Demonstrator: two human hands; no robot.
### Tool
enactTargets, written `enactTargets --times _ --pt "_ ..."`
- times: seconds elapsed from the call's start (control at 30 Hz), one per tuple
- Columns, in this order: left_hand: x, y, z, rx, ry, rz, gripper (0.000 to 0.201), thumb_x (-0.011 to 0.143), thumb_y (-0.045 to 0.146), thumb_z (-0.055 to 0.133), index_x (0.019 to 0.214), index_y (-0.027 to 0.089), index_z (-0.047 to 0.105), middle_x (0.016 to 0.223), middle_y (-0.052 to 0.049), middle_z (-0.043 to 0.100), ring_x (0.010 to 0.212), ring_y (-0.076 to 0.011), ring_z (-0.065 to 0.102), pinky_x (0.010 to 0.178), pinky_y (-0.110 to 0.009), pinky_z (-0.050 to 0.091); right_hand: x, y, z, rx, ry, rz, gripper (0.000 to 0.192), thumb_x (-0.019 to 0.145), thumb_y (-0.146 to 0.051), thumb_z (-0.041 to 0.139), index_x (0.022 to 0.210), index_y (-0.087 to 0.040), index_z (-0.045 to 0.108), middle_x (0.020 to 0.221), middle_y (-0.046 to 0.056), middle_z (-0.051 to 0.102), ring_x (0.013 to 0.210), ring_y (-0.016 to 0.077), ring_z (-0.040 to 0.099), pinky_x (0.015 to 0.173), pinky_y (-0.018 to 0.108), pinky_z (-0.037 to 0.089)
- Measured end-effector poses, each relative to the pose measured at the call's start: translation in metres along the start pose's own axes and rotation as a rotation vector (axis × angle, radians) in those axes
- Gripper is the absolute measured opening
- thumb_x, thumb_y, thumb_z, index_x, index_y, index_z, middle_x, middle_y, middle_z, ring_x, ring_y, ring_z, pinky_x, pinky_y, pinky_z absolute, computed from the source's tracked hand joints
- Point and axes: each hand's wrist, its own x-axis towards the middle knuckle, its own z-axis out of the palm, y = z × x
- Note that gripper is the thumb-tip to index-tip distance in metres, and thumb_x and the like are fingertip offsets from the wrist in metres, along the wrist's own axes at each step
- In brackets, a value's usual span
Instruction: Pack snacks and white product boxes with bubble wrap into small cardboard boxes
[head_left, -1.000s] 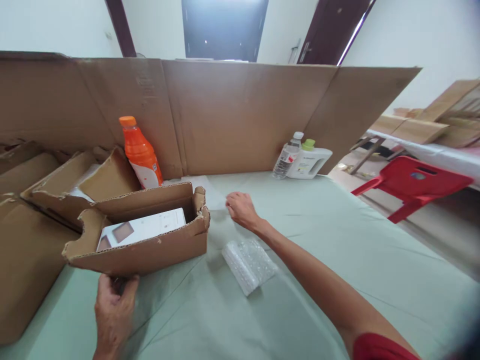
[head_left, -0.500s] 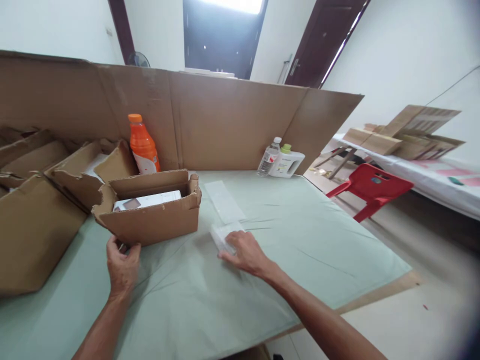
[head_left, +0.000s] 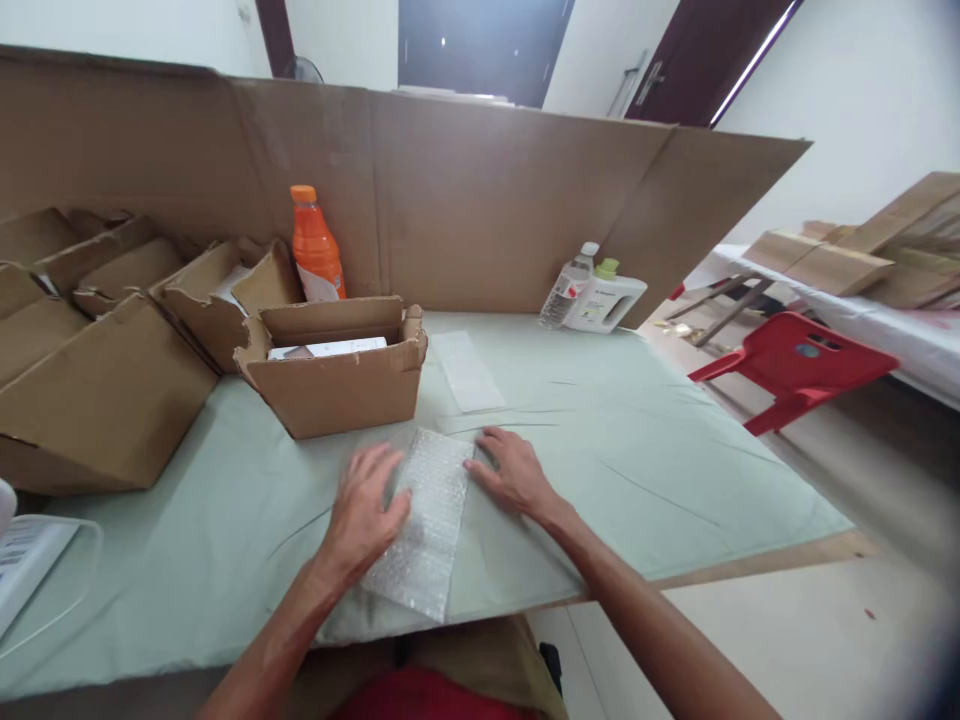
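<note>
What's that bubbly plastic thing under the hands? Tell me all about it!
The bubble wrap is a clear, shiny sheet covered in small air bubbles. It lies spread flat on the green tablecloth, its long side running toward the table's near edge. The left hand presses on its left side, and the right hand touches its far right corner.
</note>
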Motion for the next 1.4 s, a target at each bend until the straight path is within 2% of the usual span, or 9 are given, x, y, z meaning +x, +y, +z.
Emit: enactTargets --times 0.13,0.4,0.63,0.73,0.9,1.03,1.17,1.3,1.4 --pt "-0.012 0.001 0.016 0.056 -0.194 0.031 0.04 0.079 0.02 0.06 0.119 0.019 0.065 0.131 -0.013 0.063 0.125 -0.0324 0.055 0.104 -0.054 0.047 0.006 -0.015 0.018 0.047 0.104 -0.121 0.007 0.087 -0.024 0.065 0.091 -0.02 0.069 0.124 0.01 0.07 0.115 0.0268 0.062 0.093 0.04 0.044" --pt "-0.016 0.018 0.012 0.041 -0.199 0.127 0.039 0.086 0.022 0.057 0.124 0.018 0.062 0.138 -0.014 0.059 0.134 -0.0323 0.048 0.109 -0.053 0.044 0.044 -0.007 0.009 0.052 0.23 -0.102 0.01 0.089 -0.022 0.062 0.097 -0.019 0.066 0.122 0.011 0.071 0.113 0.0277 0.061 0.094 0.041 0.039" --pt "-0.02 0.012 0.032 0.026 -0.266 0.139 0.039 0.085 0.029 0.062 0.122 0.018 0.063 0.138 -0.016 0.06 0.134 -0.0351 0.049 0.108 -0.058 0.043 0.075 0.04 -0.01 -0.065 0.087 -0.119 0.046 0.086 -0.012 0.054 0.131 -0.021 0.061 0.14 0.011 0.06 0.127 0.0285 0.053 0.099 0.042 0.038" --pt "-0.024 0.011 0.031 0.01 -0.271 0.132 0.042 0.082 0.03 0.065 0.123 0.019 0.063 0.142 -0.016 0.057 0.136 -0.0358 0.047 0.11 -0.059 0.04 0.083 0.056 -0.006 -0.105 -0.017 -0.123 0.039 0.088 -0.014 0.053 0.123 -0.022 0.067 0.139 0.009 0.062 0.126 0.0282 0.054 0.099 0.042 0.038" --pt "-0.028 0.017 0.026 0.024 -0.344 0.114 0.048 0.076 0.026 0.068 0.123 0.02 0.063 0.144 -0.015 0.055 0.138 -0.0365 0.045 0.112 -0.06 0.038 0.108 0.059 -0.006 -0.118 0.016 -0.037 0.026 0.094 -0.017 0.049 0.104 -0.018 0.073 0.118 0.011 0.073 0.111 0.0271 0.061 0.091 0.038 0.038" --pt "-0.034 0.026 0.027 0.066 -0.375 0.112 0.052 0.073 0.025 0.069 0.125 0.02 0.062 0.145 -0.015 0.055 0.137 -0.0365 0.046 0.113 -0.061 0.036 0.122 0.047 -0.028 -0.128 0.091 0.028 0.028 0.095 -0.016 0.045 0.106 -0.015 0.071 0.111 0.014 0.074 0.105 0.0288 0.063 0.09 0.039 0.039" --pt "-0.038 0.033 0.026 0.075 -0.39 0.115 0.055 0.072 0.024 0.069 0.127 0.02 0.06 0.145 -0.016 0.055 0.138 -0.0363 0.045 0.114 -0.061 0.034 0.106 0.015 -0.045 -0.092 0.09 -0.077 0.026 0.096 -0.019 0.048 0.11 -0.02 0.07 0.12 0.007 0.072 0.111 0.0251 0.062 0.095 0.036 0.039" --pt "-0.042 0.038 0.022 0.051 -0.411 0.107 0.054 0.073 0.025 0.069 0.127 0.022 0.059 0.145 -0.014 0.054 0.139 -0.0359 0.043 0.116 -0.061 0.03 0.067 -0.023 -0.039 -0.061 -0.068 -0.277 0.024 0.093 -0.016 0.05 0.101 -0.021 0.072 0.116 0.006 0.074 0.108 0.0239 0.064 0.092 0.035 0.04" --pt "-0.048 0.041 0.022 0.036 -0.426 0.113 0.056 0.075 0.027 0.069 0.129 0.023 0.057 0.147 -0.012 0.053 0.141 -0.0346 0.04 0.119 -0.059 0.026 0.041 -0.043 -0.027 -0.174 -0.224 -0.318 0.022 0.09 -0.013 0.05 0.093 -0.017 0.071 0.102 0.01 0.075 0.096 0.0258 0.065 0.084 0.036 0.039"
